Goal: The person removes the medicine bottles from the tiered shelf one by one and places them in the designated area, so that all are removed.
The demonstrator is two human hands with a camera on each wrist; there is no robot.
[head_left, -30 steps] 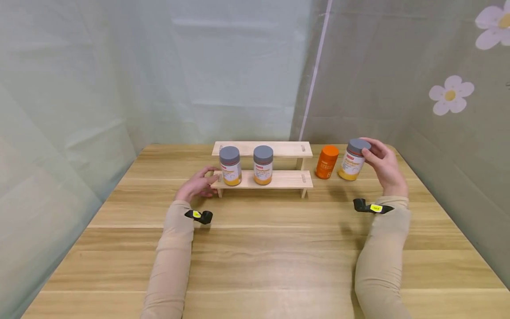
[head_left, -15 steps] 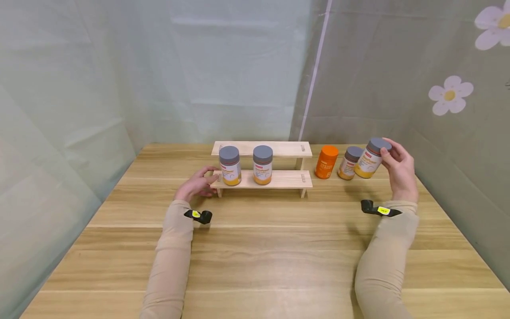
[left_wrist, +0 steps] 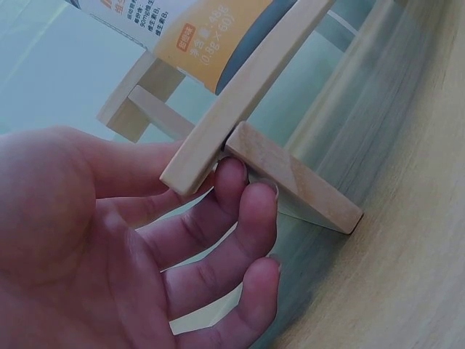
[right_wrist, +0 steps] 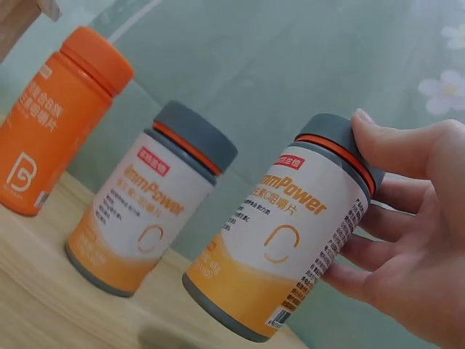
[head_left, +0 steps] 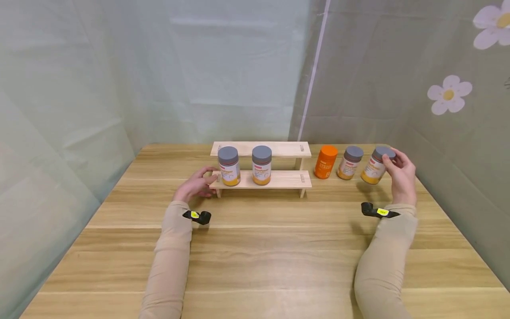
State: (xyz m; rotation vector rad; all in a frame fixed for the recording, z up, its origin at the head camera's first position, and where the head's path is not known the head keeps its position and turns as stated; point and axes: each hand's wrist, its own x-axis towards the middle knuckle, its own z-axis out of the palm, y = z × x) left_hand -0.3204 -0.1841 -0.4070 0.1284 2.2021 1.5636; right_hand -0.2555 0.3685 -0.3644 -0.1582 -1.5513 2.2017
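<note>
My right hand [head_left: 402, 179] holds a supplement bottle [head_left: 374, 167] with a grey cap and a white-and-yellow label, thumb at the cap and fingers round the far side. In the right wrist view this bottle [right_wrist: 283, 233] tilts close over the table. Beside it stand a matching grey-capped bottle [right_wrist: 149, 200] and an orange bottle [right_wrist: 58, 120]. At the left, my left hand [head_left: 196, 184] grips the left end of a two-tier wooden shelf [head_left: 284, 179], fingertips curled under the lower board [left_wrist: 247, 87]. Two more grey-capped bottles, a left one [head_left: 229, 167] and a right one [head_left: 261, 166], stand on that board.
The upper tier [head_left: 260, 149] of the shelf rises behind the lower one. A wood-grain table [head_left: 271, 252] spreads toward the front. Pale curtains [head_left: 239, 66] hang behind, and a grey flowered one [head_left: 450, 141] borders the right side.
My right hand has carried its bottle rightward, then lowered it, uncovering the grey-capped bottle beside the orange one. My left hand stays at the shelf end.
</note>
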